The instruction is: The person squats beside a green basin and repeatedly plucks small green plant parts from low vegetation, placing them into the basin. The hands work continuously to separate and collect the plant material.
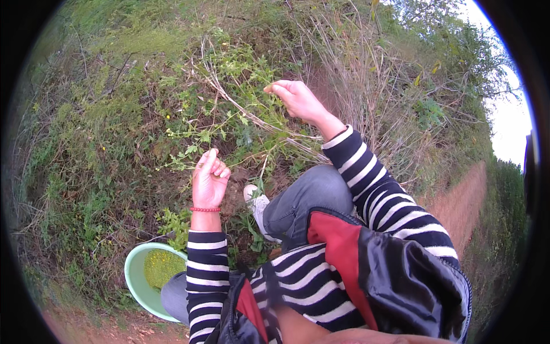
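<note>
My left hand (210,178), with a red bead bracelet (205,210) on its wrist, is raised with curled fingers, thumb and forefinger pinched at a thin green stem. Leafy sprigs with small yellowish buds (182,133) spread just above it. Farther up and to the right, my right hand (296,99) pinches the tip of a green leafy stem (245,71) between thumb and fingers. Below my left forearm stands a light green plastic bucket (136,284), holding a layer of small yellow-green buds or flowers (163,266).
Dense weeds (86,172) cover the slope ahead. Long dry stalks (258,120) cross between my hands, and tall dry grass (361,56) rises beyond. My bent knee (322,189) and white shoe (258,206) are close below. A dirt path (459,206) runs at the right.
</note>
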### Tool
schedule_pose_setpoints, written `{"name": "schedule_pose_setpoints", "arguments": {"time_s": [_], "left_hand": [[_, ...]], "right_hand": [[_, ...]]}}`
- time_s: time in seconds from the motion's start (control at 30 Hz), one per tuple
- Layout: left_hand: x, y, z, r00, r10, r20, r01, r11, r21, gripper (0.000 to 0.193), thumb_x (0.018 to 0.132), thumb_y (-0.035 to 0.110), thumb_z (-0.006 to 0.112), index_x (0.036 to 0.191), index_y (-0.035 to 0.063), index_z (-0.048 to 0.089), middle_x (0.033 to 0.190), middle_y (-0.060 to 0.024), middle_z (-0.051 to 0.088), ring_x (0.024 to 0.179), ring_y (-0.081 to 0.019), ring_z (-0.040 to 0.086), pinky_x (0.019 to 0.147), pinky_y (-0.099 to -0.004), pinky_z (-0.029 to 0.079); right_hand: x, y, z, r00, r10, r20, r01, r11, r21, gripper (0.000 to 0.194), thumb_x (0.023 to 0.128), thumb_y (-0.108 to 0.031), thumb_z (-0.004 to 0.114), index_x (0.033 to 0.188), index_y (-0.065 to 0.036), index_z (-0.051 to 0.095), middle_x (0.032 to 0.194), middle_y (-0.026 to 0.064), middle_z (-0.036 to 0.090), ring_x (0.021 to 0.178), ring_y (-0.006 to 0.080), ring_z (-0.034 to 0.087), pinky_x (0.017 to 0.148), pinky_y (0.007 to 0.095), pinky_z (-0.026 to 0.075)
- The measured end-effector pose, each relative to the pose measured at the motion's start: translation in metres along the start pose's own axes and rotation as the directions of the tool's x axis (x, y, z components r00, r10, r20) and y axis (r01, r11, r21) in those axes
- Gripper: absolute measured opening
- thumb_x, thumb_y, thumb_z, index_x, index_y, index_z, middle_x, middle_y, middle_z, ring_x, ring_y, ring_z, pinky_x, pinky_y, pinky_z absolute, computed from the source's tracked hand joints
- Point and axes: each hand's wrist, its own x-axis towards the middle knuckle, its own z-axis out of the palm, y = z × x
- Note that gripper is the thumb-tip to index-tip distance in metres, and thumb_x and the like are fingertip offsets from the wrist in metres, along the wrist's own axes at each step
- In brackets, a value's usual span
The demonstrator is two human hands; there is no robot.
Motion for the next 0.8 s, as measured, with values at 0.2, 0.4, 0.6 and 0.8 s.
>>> {"name": "schedule_pose_setpoints", "arguments": {"time_s": [0.2,0.4,0.6,0.8], "left_hand": [[-0.009,-0.01,0.003,0.993,0.1,0.063,-0.085,0.976,-0.201,0.021,0.091,0.023,0.052,0.099,0.0029,0.052,0.064,0.0041,0.037,0.061,-0.0077,0.036,0.061,-0.0228,0.036],[-0.008,-0.014,-0.001,0.985,0.148,0.094,-0.124,0.967,-0.22,0.02,0.095,0.022,0.044,0.093,0.0034,0.051,0.069,0.0016,0.038,0.064,-0.0093,0.036,0.062,-0.0231,0.036],[-0.007,-0.018,-0.01,0.991,0.122,0.054,-0.112,0.981,-0.158,0.028,0.095,0.028,0.042,0.074,0.0099,0.042,0.079,-0.0029,0.045,0.064,-0.0119,0.037,0.061,-0.0252,0.035],[-0.01,-0.011,-0.01,0.998,-0.046,0.049,0.056,0.974,-0.221,0.03,0.095,0.028,0.04,0.069,0.0123,0.04,0.099,-0.0109,0.055,0.057,-0.0096,0.036,0.053,-0.0229,0.034]], "right_hand": [[-0.039,-0.027,0.072,0.901,-0.107,0.42,0.345,0.763,-0.546,0.025,0.087,-0.018,0.047,0.074,0.002,0.056,0.07,0.022,0.059,0.069,0.0392,0.058,0.064,0.0453,0.047],[-0.049,-0.022,0.095,0.805,-0.051,0.591,0.438,0.723,-0.534,0.024,0.084,-0.017,0.048,0.071,0.002,0.055,0.066,0.0217,0.058,0.066,0.039,0.059,0.06,0.0458,0.048],[-0.052,-0.019,0.094,0.736,-0.035,0.676,0.508,0.69,-0.516,0.024,0.084,-0.018,0.047,0.072,0.001,0.056,0.068,0.0208,0.059,0.068,0.0384,0.059,0.062,0.0459,0.049],[-0.052,-0.028,0.073,0.765,-0.107,0.635,0.507,0.707,-0.493,0.024,0.084,-0.017,0.05,0.07,0.001,0.051,0.064,0.0202,0.055,0.065,0.0386,0.056,0.06,0.0452,0.045]]}}
